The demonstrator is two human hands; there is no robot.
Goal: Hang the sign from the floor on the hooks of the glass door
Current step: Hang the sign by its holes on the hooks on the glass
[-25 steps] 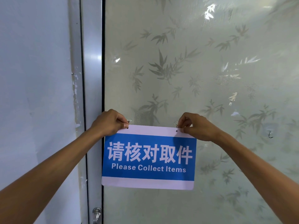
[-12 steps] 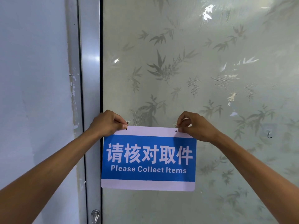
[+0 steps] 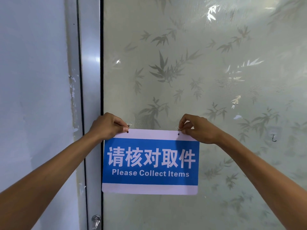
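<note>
A blue and white sign [image 3: 150,163] reading "Please Collect Items" is held flat against the frosted glass door [image 3: 191,72]. My left hand [image 3: 108,126] pinches its top left corner, beside a small hole. My right hand [image 3: 198,128] pinches the top right corner, next to the other hole. A small clear hook [image 3: 129,125] shows just above the left hole, and another clear hook [image 3: 178,128] just above the right hole. Whether the hooks pass through the holes I cannot tell.
A third hook [image 3: 273,138] sticks to the glass further right. A metal door frame [image 3: 90,80] runs down the left of the glass, with a white wall [image 3: 33,97] beyond it. A clear hook [image 3: 96,220] sits low on the frame.
The sign and both hands have stayed almost in place at the hooks; the view has shifted slightly. Both grips are the same.
</note>
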